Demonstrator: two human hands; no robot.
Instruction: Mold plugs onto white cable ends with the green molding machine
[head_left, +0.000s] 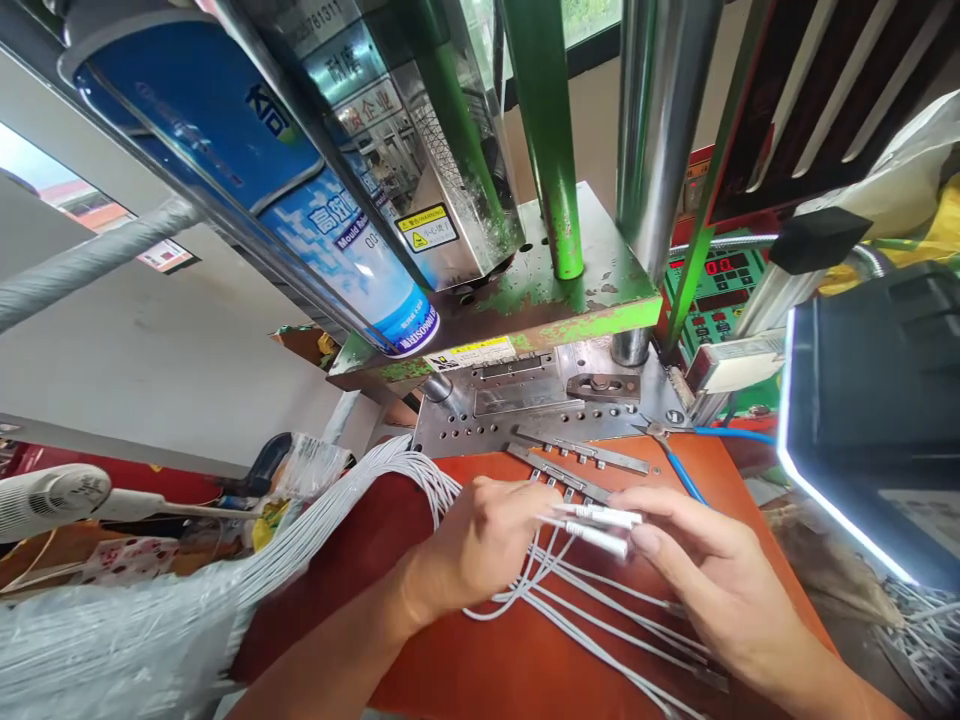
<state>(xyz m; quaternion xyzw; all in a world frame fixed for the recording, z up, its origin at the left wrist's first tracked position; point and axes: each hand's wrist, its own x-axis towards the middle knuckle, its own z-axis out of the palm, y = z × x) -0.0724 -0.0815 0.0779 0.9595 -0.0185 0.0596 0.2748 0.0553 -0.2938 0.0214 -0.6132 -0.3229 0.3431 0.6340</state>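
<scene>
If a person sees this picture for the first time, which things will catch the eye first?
First the two hands at bottom centre: the left hand and the right hand together hold white connector ends of thin white cables over an orange-red table. Next comes the green press frame rising above them, with a blue spray can leaning at upper left.

On the blue spray can [247, 160] hanging over the press, the white letters "KD" show near the top, and lower down the label carries Chinese characters with "Mould" beneath them. A yellow sticker [426, 228] on the steel housing reads "WARNING" beside a triangle sign. The red display [722, 266] on the green control panel shows "00". A plate [322, 15] high on the machine bears digits ending "781311". The yellow-and-white label [472, 353] under the green plate is too small to read.
</scene>
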